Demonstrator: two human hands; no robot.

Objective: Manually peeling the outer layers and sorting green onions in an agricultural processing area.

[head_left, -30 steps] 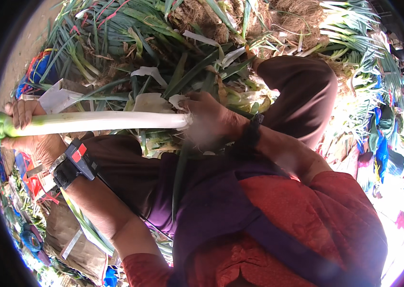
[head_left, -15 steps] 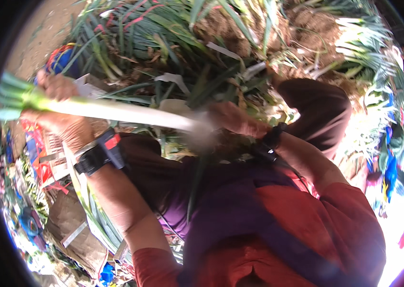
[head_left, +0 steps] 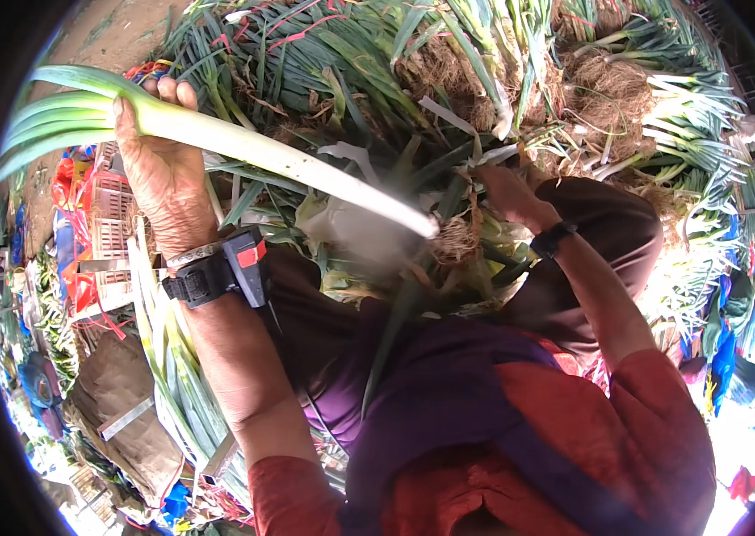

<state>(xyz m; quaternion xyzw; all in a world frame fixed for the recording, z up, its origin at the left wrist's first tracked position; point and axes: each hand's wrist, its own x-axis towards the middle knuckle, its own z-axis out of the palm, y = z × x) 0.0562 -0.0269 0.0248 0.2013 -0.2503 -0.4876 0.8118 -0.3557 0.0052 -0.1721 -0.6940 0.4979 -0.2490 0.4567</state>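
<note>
My left hand [head_left: 163, 170] is wrapped round a leek [head_left: 288, 167] just below its green leaves. The leaves fan out to the far left, and the long white shank slants down to the right. A brown root tuft [head_left: 456, 241] hangs at its lower end, above my lap. My right hand [head_left: 513, 195] is beyond the roots and to their right, apart from the shank. Its fingers are curled beside a pale strip of peeled leaf [head_left: 494, 154]; whether they pinch it is hidden.
Heaped leeks [head_left: 306, 62] lie across the far side, some with rooty ends [head_left: 605, 85] toward me. More leeks [head_left: 176, 375] lie by my left arm, near a slatted crate [head_left: 114, 214] and brown cardboard [head_left: 127, 402]. Peeled leaves litter the ground between my legs.
The leek's root end has swung right and is now sharp instead of blurred. My left hand has risen a little and shifted right. My right hand has moved right and away from the roots.
</note>
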